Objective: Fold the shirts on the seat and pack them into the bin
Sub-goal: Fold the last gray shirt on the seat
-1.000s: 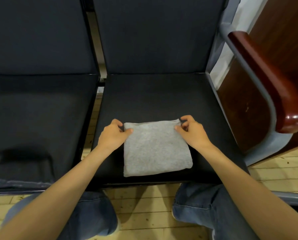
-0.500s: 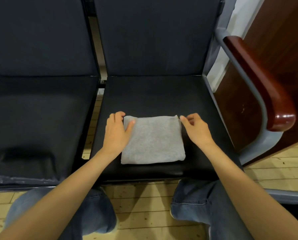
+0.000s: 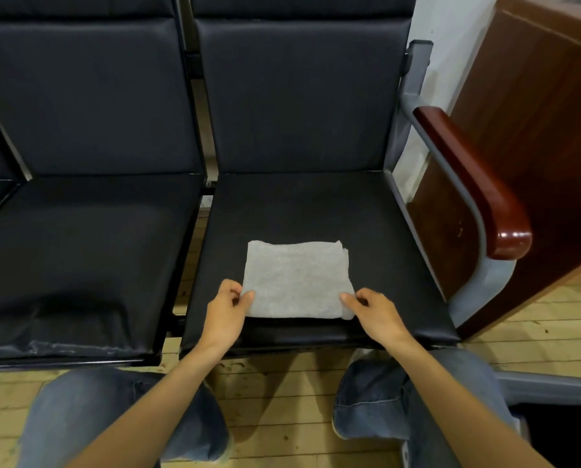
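Nearest: 2 knees (image 3: 113,417) in faded blue denim, creased, over a pale plank floor (image 3: 282,400) with dark specks. Next, 2 bare forearms (image 3: 167,400) reaching forward. At their ends, the left hand (image 3: 226,312) pinching the near left corner of 1 shirt (image 3: 297,282), thumb on top, fingers curled beneath the edge; the right hand (image 3: 376,314) pinching the near right corner likewise, thumb on top, other fingers tucked under. Only 1 shirt: pale grey, soft fuzzy knit, folded into a roughly square pad, stacked layers showing at its far right corner, lying close to the front edge of the right seat (image 3: 316,211), a dark shadow line under its near edge. 2 cushions side by side, black, matte, leathery; the left seat (image 3: 79,238) scuffed and worn pale along its front lip. Further back, 2 tall rectangular backrests (image 3: 299,96) in the same black upholstery, a narrow gap between them. Off to the right, 1 armrest (image 3: 467,177) of glossy reddish-brown wood, rounded at the end, on a grey metal frame. Beyond, 1 dark brown wooden cabinet (image 3: 535,130) against a white wall (image 3: 451,28).
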Motion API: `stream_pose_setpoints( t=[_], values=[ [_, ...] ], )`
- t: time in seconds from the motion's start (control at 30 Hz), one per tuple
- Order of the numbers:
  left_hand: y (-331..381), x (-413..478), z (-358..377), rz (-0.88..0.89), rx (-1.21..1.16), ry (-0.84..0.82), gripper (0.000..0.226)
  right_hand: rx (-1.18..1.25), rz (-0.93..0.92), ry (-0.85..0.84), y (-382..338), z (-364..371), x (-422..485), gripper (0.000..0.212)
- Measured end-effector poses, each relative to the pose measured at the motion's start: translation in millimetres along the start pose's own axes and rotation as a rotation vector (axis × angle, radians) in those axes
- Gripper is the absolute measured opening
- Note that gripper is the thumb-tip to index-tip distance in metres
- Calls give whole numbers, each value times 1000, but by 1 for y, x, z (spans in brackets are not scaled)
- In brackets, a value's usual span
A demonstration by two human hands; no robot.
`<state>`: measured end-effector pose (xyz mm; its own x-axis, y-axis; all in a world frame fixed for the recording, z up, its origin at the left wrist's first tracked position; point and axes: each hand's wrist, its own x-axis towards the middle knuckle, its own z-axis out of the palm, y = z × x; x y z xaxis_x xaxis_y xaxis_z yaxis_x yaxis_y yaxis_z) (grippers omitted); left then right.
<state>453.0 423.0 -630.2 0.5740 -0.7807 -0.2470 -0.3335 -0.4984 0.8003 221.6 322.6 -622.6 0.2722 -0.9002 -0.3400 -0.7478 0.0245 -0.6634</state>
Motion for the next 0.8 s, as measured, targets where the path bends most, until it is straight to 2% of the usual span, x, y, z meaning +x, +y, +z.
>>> stream_pose_setpoints(
  t=[0.07, 0.13, 0.17, 0.27, 0.33, 0.43, 0.53, 0.63, 0.73, 0.8],
  values=[
    [0, 2, 0, -8, 147, -52, 19, -123, 33, 8, 5, 2, 2, 43],
    [-1, 3, 0, 2, 189, -67, 28, -136, 29, 17, 4, 0, 5, 27],
    [0, 5, -1, 54, 200, -33, 37, -91, 5, 31, 0, -2, 7, 22],
    [11, 17, 1, 316, 270, 97, 53, 16, -182, 191, -20, -8, 17, 35],
    [21, 30, 10, 457, 456, 47, 52, -121, -359, 281, -37, -1, 31, 42],
    [26, 52, 27, 481, 703, -78, 74, -461, -410, 156, -56, 24, 53, 51],
    [14, 71, 40, 457, 842, -127, 99, -609, -267, 38, -44, 42, 68, 57],
    [1, 81, 43, 429, 821, -158, 90, -547, -141, 22, -26, 46, 73, 61],
    [-3, 82, 45, 419, 770, -186, 79, -537, -152, 15, -24, 46, 75, 62],
    [-4, 80, 46, 417, 691, -88, 68, -486, -175, 38, -24, 46, 74, 62]
  ],
)
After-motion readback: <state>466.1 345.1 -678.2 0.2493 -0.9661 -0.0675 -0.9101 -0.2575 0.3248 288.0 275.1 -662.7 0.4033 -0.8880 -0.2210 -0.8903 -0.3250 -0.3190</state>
